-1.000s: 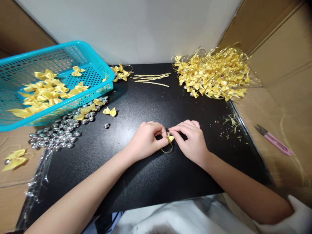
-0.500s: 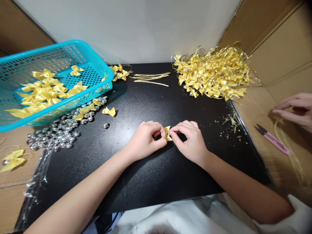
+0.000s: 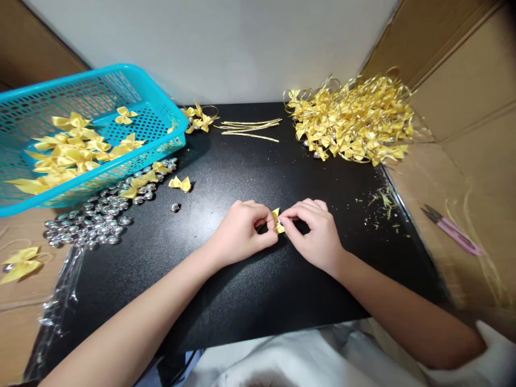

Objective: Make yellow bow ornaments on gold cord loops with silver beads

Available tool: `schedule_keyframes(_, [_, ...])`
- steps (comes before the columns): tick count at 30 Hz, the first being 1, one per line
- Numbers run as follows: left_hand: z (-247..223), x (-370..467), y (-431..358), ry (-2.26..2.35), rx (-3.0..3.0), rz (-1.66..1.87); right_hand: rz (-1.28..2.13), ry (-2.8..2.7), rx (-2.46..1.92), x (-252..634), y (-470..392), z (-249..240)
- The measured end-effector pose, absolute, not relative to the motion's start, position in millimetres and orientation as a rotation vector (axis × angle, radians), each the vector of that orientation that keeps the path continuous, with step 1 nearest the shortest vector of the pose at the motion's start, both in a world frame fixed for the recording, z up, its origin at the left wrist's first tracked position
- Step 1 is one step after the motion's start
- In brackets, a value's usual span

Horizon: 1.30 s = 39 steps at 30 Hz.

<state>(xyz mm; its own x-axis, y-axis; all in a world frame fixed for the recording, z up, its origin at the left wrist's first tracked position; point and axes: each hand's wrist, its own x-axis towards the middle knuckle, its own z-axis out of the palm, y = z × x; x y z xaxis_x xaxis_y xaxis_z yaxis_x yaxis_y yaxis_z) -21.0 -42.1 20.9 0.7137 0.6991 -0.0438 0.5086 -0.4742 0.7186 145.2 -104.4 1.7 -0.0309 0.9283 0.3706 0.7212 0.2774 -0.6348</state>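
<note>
Near the middle of the black table (image 3: 226, 312), a small yellow bow (image 3: 277, 221) is between my two hands. My left hand (image 3: 248, 228) pinches its left side with thumb and forefinger. From the right, my right hand (image 3: 312, 228) has its thumb and forefinger pressed together at the bow, where a small silvery bit shows; the fingertips hide exactly what they grip. One loose yellow bow (image 3: 180, 184) and a single silver bead (image 3: 174, 207) lie to the left of my hands. Gold cords (image 3: 250, 127) lie farther back.
A turquoise basket (image 3: 133, 156) with yellow bows stands at back left, silver beads (image 3: 97, 220) in front of it. A heap of finished-looking yellow bows with cords (image 3: 355, 121) is at back right. Pink-handled snips (image 3: 459, 235) and loose cords (image 3: 489, 263) lie at far right.
Another person's hand at the far right has left the view. My fingers have shifted only slightly at the bow.
</note>
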Motion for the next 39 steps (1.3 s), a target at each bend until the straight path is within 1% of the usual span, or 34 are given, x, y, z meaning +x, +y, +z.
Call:
schedule_keyframes(26, [24.3, -17.7, -43.1, 0.953, 2.166, 0.245, 0.279, -1.808, -1.494, 142.2, -106.1, -0.8])
schedule_keyframes(39, [23.7, -19.2, -42.4, 0.920, 2.185, 0.256, 0.321, -1.805, -1.534, 142.0, -106.1, -1.3])
